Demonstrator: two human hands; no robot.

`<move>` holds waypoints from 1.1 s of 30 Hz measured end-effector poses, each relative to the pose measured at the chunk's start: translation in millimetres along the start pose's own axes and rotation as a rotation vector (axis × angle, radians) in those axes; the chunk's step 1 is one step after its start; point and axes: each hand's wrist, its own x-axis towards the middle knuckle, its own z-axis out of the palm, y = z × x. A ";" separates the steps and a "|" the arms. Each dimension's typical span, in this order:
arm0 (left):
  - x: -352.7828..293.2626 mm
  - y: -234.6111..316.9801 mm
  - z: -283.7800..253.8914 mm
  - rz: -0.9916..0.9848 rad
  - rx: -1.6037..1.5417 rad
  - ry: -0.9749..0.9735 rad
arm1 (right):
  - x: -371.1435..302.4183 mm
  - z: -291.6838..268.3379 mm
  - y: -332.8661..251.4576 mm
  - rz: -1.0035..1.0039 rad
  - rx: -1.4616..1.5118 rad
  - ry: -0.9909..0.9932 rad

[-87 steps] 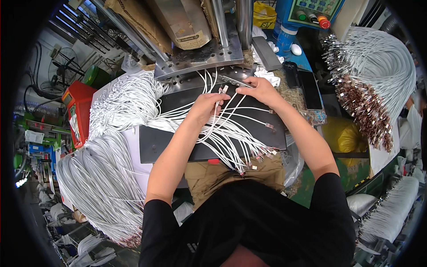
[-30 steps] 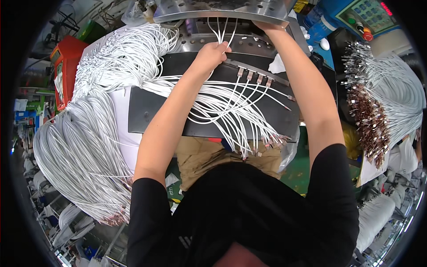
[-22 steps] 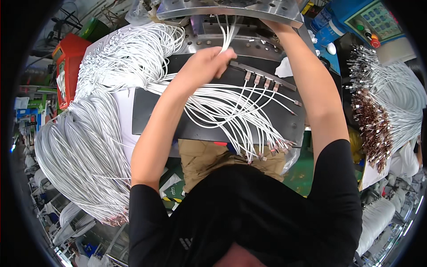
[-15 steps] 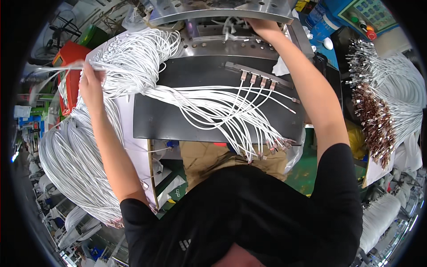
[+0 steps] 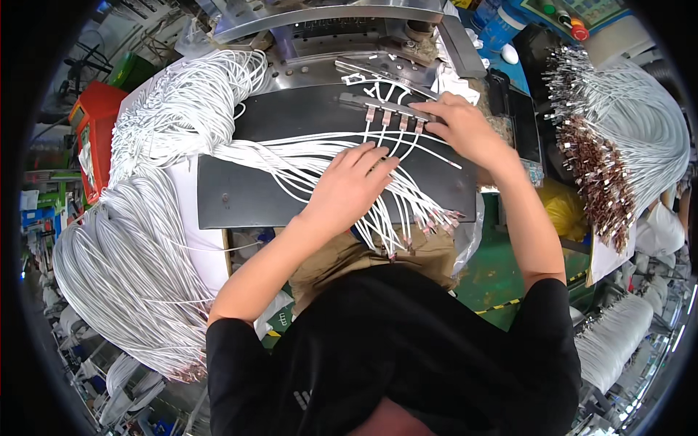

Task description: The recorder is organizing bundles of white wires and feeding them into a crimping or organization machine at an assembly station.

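Note:
My left hand (image 5: 352, 185) lies palm down over a fan of white cables (image 5: 273, 156) on the black work surface, fingers stretched out. My right hand (image 5: 469, 127) pinches the right end of a narrow metal bar (image 5: 385, 107). Several cable ends with copper-coloured connectors (image 5: 403, 123) sit along that bar's near edge. Just behind it lies a second metal bar (image 5: 396, 78), with branching white plastic pieces (image 5: 374, 89) beside it. The loose cable ends (image 5: 440, 218) hang toward the near edge, below my left hand.
A metal press plate (image 5: 327, 22) overhangs the back. Coiled white cables (image 5: 185, 102) heap up at left, with another large bundle (image 5: 131, 269) nearer me. A red bin (image 5: 93, 131) stands far left. At right are more cables with brown ends (image 5: 596, 174) and a blue bottle (image 5: 502, 33).
My left hand has come from the far-left cables to the middle ones. My right hand has come out of the press to the connector bar. The second bar now lies behind it.

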 end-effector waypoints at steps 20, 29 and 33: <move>123.9 -113.6 9.1 -0.307 0.211 0.020 | 277.4 84.1 138.7 -0.025 0.259 0.565; 132.2 -134.4 -21.5 -0.742 0.032 -0.188 | 187.3 66.8 39.5 -0.172 0.090 0.361; 98.5 -178.3 5.6 -0.454 0.387 -0.106 | 151.1 52.6 -36.5 -0.297 -0.250 0.416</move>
